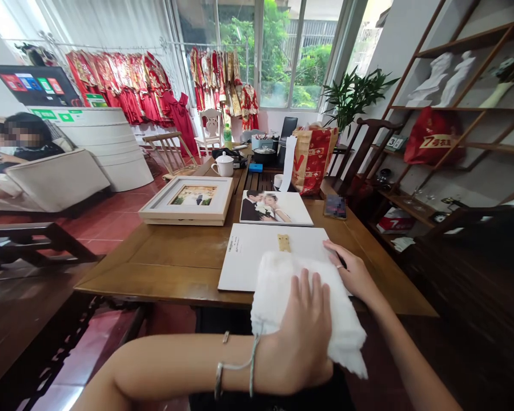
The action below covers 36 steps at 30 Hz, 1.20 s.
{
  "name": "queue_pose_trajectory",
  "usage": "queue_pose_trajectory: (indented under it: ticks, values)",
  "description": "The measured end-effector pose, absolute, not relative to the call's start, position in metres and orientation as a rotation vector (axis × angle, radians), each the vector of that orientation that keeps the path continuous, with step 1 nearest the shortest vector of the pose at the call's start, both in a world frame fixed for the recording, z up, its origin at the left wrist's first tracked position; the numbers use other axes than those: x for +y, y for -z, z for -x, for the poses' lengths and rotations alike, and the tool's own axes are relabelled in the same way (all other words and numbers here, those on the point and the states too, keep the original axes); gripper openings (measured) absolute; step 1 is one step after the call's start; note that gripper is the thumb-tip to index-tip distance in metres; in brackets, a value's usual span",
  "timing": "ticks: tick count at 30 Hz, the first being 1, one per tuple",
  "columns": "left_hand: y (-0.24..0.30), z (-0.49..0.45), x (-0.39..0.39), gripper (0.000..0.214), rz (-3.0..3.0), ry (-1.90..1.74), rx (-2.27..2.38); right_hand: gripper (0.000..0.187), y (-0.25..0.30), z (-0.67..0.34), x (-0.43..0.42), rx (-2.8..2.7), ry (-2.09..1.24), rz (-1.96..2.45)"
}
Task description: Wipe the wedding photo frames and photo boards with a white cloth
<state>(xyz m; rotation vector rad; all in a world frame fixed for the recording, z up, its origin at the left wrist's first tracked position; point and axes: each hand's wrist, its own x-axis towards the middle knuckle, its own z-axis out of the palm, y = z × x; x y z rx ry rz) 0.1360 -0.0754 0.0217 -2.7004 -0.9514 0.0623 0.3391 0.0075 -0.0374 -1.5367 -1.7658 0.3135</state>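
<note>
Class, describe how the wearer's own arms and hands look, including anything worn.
Both forearms are bare, with no sleeves in view. By the left hand, the wrist wears a thin pale-grey cord bracelet and a silver-coloured metal band. The right hand seems to wear a thin ring.

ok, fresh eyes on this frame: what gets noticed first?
Probably the white cloth under the left hand, partly covering a white panel at the near side of the wooden table, with the right hand at the panel's right edge. Just beyond that panel lies a couple's photo print, with a pale-framed picture to its left. Red and gold garments hang along the back of the room.
</note>
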Motion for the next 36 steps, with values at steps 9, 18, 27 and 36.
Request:
queue_pose_trajectory:
  ticks: [9, 18, 27, 36]
  values:
    - [-0.041, -0.158, 0.018, 0.073, 2.699, -0.091, -1.264, 0.039, 0.038, -0.341, 0.000, -1.783, -0.296, 1.527]
    - [-0.041, -0.136, 0.023, 0.061, 2.706, -0.051, -1.234, 0.040, 0.039, -0.341, 0.001, -1.803, -0.280, 1.563]
    - [-0.061, -0.110, -0.064, 0.081, 2.842, -0.332, -0.909, 0.038, 0.036, -0.339, 0.005, -1.793, -0.272, 1.582]
    - [-0.051, -0.125, 0.035, 0.053, 2.818, -0.060, -1.155, 0.040, 0.035, -0.341, -0.003, -1.807, -0.280, 1.598]
